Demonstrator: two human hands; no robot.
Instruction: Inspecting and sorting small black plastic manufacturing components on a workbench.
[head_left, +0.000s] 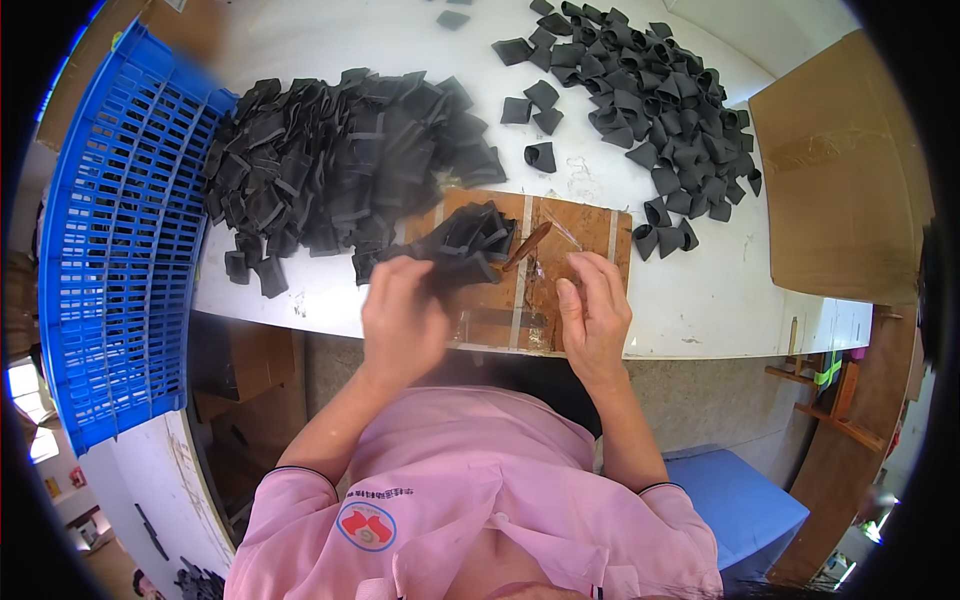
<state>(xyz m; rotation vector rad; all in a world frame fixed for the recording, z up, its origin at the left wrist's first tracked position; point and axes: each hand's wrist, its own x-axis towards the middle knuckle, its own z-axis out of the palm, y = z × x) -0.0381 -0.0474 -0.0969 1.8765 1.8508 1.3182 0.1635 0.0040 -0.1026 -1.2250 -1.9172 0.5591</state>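
Left hand (402, 318) at black pieces (480, 232) near desk's (700, 315) front edge, grip too blurred to tell; right hand (597, 315) fingers apart; right-edge curled pile (685, 125) looks done, left-edge pile (330, 165) pending

Left hand (403, 318) blurred, right hand (597, 318) half-curled, thumb parted, forearms (632, 428) forward

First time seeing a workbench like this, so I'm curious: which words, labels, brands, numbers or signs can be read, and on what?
Pink shirt: a short line of dark lettering on the chest, which I won't copy out.
Oval badge beside that lettering, blue-rimmed with red shapes: any print is too small to read.
Blue plastic basket, cardboard box at right, black pieces: no lettering that I can make out.
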